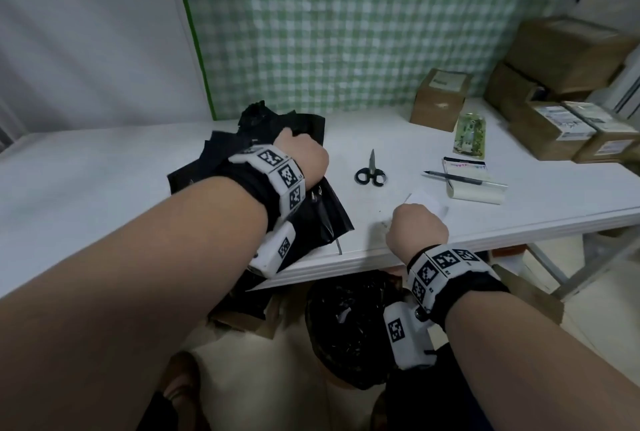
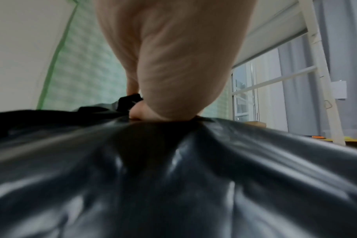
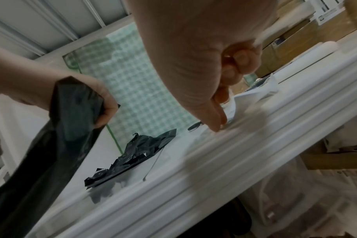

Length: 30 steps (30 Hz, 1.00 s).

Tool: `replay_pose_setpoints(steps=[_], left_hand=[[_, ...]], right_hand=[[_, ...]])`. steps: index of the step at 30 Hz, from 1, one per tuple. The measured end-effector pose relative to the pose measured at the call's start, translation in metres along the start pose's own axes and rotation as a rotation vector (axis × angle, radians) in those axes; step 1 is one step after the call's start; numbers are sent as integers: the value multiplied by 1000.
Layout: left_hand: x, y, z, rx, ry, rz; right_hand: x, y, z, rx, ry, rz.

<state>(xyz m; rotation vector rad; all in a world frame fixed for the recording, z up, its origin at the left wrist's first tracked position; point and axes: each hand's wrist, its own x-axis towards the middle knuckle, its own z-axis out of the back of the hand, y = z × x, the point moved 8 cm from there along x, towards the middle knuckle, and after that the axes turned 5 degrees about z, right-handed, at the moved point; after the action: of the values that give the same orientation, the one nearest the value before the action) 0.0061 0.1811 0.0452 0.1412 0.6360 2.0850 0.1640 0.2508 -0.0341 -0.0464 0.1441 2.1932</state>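
While left hand [image 1: 304,157] grips bag [image 1: 327,219], right hand [image 1: 417,231] seemingly pinches paper [image 1: 425,201]; table [image 1: 104,181], gingham wall [image 1: 346,32]

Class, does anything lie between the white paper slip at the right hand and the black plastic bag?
Nothing visible: bare white table separates the white paper slip and black plastic bag; the black-handled scissors lie farther back.

Even, soft indoor light — motion-blurred, fisheye-warped edges

left hand [image 1: 304,158] fingertips buried in bag [image 1: 258,126] | paper [image 1: 428,204] part-covered by right hand [image 1: 417,230], grip unclear | box [image 1: 440,101] label unreadable | notepad [image 1: 468,178] writing too small | table [image 3: 214,161] edge blurred
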Motion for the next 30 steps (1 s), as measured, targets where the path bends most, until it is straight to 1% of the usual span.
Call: replay_pose_setpoints(steps=[1, 3, 5, 8, 11, 14, 17, 20, 22, 24, 27, 29, 30], left_hand=[[0, -5, -3, -32, -36, -9], [-1, -12, -11, -121, -66, -31], [1, -18, -28, -270, 4, -59], [-6, -25, -46, -456, 166, -70], [-21, -29, -53, -473, 253, -38], [-27, -32, -73, -506, 359, 0], [-29, -38, -90, -511, 402, -12], [-31, -39, -90, -577, 351, -31], [-31, -35, -83, -652, 292, -38], [-32, -27, -69, -774, 190, -25], [-37, -9, -49, -982, 30, 31], [-39, 4, -42, -1176, -38, 70], [-40, 9, -41, -1311, -43, 93]], right_hand=[[1, -1, -1, 13, -6, 0], [2, -5, -1, 51, -15, -13], [3, -10, -2, 83, -1, -20], [3, -14, -6, 121, 44, 1], [1, -17, -5, 133, 82, 40], [-1, -17, -3, 40, 110, 81], [-3, -19, 6, -38, 44, 57], [-5, -25, 13, -55, -11, 7], [-4, -26, 19, -28, -65, 7], [-3, -26, 35, 73, -218, 20], [-7, -21, 69, 230, -466, 36], [-10, -12, 87, 384, -562, 51], [-11, -5, 92, 472, -576, 74]])
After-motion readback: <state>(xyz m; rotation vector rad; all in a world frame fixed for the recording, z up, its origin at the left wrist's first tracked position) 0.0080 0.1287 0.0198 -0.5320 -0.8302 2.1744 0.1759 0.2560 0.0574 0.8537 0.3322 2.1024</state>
